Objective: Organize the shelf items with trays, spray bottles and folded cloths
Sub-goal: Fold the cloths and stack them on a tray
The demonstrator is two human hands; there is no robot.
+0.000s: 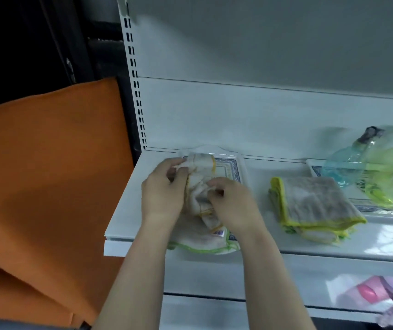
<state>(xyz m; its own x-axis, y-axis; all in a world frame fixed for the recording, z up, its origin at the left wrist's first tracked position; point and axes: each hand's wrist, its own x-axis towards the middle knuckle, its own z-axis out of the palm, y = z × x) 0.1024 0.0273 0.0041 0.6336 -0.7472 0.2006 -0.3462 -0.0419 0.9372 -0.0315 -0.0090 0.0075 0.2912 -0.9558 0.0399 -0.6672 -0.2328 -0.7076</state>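
Both hands work a crumpled white cloth with orange-yellow edging point(200, 184) above a white tray with a blue patterned border point(234, 169) at the shelf's left end. My left hand point(163, 186) grips the cloth's upper left part; my right hand point(232, 198) pinches its middle from the right. Under them lies a white cloth with green trim point(200, 244), overhanging the shelf's front edge. A folded stack of grey cloths with yellow edging point(314, 206) sits to the right. A blue spray bottle point(348, 160) and a green spray bottle point(391, 179) lie on a second tray point(391, 211) at far right.
The white shelf board point(128, 210) ends just left of my hands, next to a slotted upright point(137, 91). An orange fabric surface point(47, 175) fills the left side. A lower shelf holds blurred pink and purple items point(369, 294).
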